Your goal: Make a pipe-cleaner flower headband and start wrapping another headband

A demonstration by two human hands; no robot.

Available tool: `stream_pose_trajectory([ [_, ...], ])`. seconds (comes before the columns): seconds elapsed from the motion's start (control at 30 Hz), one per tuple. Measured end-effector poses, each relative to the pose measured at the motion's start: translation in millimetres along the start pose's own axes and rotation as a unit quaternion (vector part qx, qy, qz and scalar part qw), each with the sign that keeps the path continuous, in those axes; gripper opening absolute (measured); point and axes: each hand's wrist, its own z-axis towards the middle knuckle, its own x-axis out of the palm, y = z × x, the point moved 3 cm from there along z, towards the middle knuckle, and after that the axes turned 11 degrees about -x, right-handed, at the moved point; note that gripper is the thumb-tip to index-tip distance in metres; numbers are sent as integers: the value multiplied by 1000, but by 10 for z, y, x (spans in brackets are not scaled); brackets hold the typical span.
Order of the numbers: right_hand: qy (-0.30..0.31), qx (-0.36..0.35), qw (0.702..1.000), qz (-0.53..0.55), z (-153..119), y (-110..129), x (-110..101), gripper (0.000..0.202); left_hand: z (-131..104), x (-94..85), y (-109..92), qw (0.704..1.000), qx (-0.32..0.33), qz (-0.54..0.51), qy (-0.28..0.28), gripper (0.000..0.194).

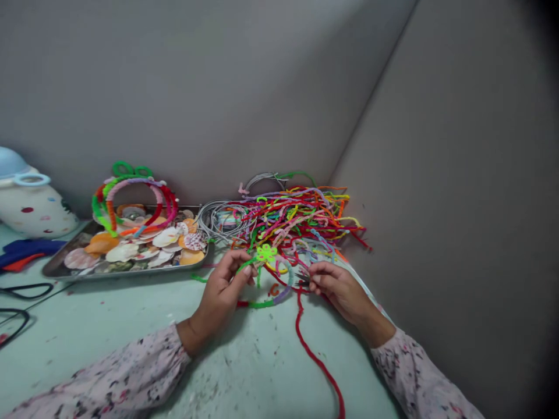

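Note:
My left hand [225, 285] is closed in a pinch on a pipe-cleaner ring [286, 289] with green, red, purple and pale blue sections. A bright green pipe-cleaner flower [266, 252] sits at the ring's top, beside the fingertips. In my right hand [334, 285], thumb and fingers are closed on a small dark pointed tool [301, 279], at the ring's right side; its exact kind is unclear. From below that hand a long red pipe cleaner [317, 358] trails toward the front edge of the view. A small orange curl [274, 290] shows inside the ring.
Behind my hands lies a pile of coloured pipe cleaners [297, 215], with coiled grey wire [218, 220] beside it. To the left, a metal tray [144, 272] of seashells carries finished-looking rings [111, 201]. A spotted white container [32, 203] and black scissor handles [21, 289] are at far left.

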Motion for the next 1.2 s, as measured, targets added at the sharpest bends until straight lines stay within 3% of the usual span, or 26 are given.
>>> stream_pose_trajectory([
  [0.1,17,-16,999,-43,20,50,68,16,19,-10,-47,1000,0,-26,-10,16],
  [0.2,21,-52,982,-179,58,119,183,18,33,-29,-98,999,1,-46,-22,17],
  [0.3,10,-169,913,-371,69,214,328,19,48,-59,-144,998,12,-49,-38,17],
  [0.4,64,-247,852,-457,34,218,499,13,72,-96,-171,997,22,-42,-60,18],
  [0.5,141,-276,817,-486,-7,148,651,13,100,-130,-170,996,34,-37,-78,18],
  [0.7,174,-289,733,-591,12,-3,851,16,105,-155,-94,993,59,-17,-99,19],
  [0.77,166,-286,743,-582,36,-11,868,16,90,-148,-64,994,61,-9,-95,18],
  [0.8,157,-281,765,-557,50,3,859,15,82,-143,-52,994,61,-6,-91,18],
  [0.87,126,-251,841,-462,81,60,796,13,67,-129,-36,995,62,-2,-81,17],
  [0.93,95,-171,929,-315,113,114,693,15,52,-110,-29,996,60,3,-69,17],
  [1.0,88,-79,978,-169,129,156,603,20,32,-88,-32,997,57,8,-57,16],
  [1.1,67,-41,996,-49,127,267,511,23,-17,-47,-44,998,44,14,-39,15],
  [1.2,30,-94,992,-85,84,431,481,22,-83,2,-59,998,32,42,-23,13],
])
